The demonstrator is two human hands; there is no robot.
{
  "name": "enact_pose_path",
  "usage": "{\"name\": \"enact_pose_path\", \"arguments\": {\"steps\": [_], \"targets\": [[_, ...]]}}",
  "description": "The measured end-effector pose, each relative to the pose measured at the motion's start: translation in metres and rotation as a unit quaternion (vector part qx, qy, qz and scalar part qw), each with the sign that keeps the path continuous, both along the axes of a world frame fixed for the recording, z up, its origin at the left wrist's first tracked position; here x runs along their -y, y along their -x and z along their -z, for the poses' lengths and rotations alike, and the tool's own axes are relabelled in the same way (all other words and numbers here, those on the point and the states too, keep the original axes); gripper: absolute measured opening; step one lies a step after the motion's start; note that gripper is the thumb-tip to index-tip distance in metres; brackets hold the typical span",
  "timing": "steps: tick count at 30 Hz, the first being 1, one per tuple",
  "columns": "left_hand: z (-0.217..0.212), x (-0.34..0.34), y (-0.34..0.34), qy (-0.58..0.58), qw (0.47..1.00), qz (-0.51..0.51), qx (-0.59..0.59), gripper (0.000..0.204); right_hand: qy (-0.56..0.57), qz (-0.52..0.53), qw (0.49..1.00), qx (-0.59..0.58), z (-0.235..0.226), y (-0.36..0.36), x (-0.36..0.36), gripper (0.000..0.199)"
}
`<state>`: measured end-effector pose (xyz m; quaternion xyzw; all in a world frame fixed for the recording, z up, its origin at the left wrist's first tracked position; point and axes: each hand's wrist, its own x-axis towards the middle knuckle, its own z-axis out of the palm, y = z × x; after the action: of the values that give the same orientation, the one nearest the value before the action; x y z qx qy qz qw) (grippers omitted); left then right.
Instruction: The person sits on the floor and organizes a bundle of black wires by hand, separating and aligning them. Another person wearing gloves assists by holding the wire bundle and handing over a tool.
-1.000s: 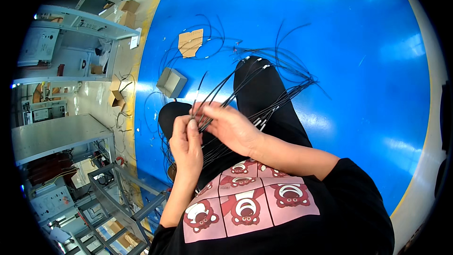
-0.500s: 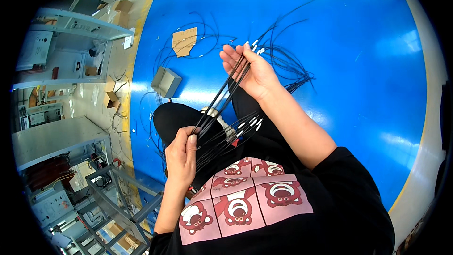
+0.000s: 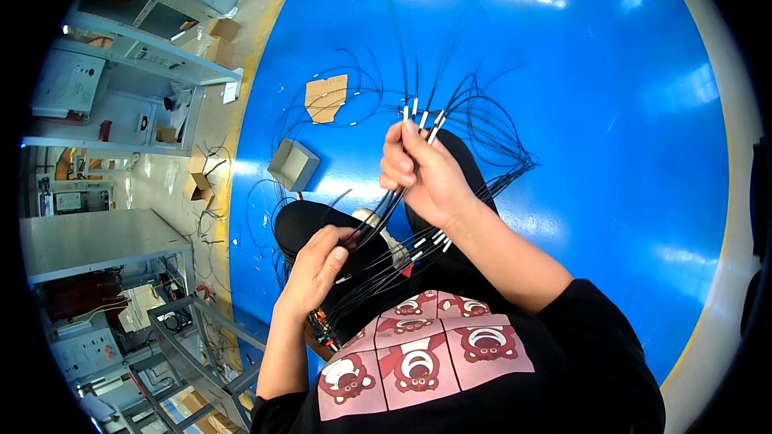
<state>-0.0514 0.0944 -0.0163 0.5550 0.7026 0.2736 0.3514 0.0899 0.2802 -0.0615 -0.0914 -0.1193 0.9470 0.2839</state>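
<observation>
My right hand is raised over the blue floor and pinches a bundle of thin black wires near their white-tipped ends. My left hand grips the same bundle lower down, over my black-trousered lap. The wires run taut between the two hands. More white-tipped wires lie across my lap below the right wrist. Loose black wire loops spread on the floor beyond my right hand.
A flat piece of brown cardboard and a small grey box lie on the blue floor ahead to the left. Grey metal shelving, cardboard boxes and a metal frame stand along the left side.
My right hand, which was close to the left one a second ago, slid up along the bundle and now holds it near the white tips. The left hand stays low.
</observation>
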Motion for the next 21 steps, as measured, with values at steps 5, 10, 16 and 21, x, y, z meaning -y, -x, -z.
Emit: {"name": "enact_pose_path", "arguments": {"steps": [5, 10, 16, 21], "targets": [[-0.021, -0.053, 0.007, -0.079, 0.982, -0.112, 0.132, 0.046, -0.031, -0.09, 0.995, -0.038, -0.014, 0.006, 0.038, 0.034], [-0.047, -0.1, 0.007, -0.018, 0.981, -0.116, 0.155, 0.036, -0.114, -0.155, 0.981, -0.006, -0.02, 0.005, 0.068, 0.037], [-0.047, -0.096, 0.011, 0.002, 0.939, -0.199, 0.282, 0.021, -0.107, -0.106, 0.988, 0.038, -0.03, 0.002, 0.065, 0.032], [-0.047, -0.092, 0.001, -0.036, 0.964, -0.137, 0.225, 0.02, -0.1, -0.049, 0.991, 0.071, -0.025, 0.009, 0.058, 0.028]]}}
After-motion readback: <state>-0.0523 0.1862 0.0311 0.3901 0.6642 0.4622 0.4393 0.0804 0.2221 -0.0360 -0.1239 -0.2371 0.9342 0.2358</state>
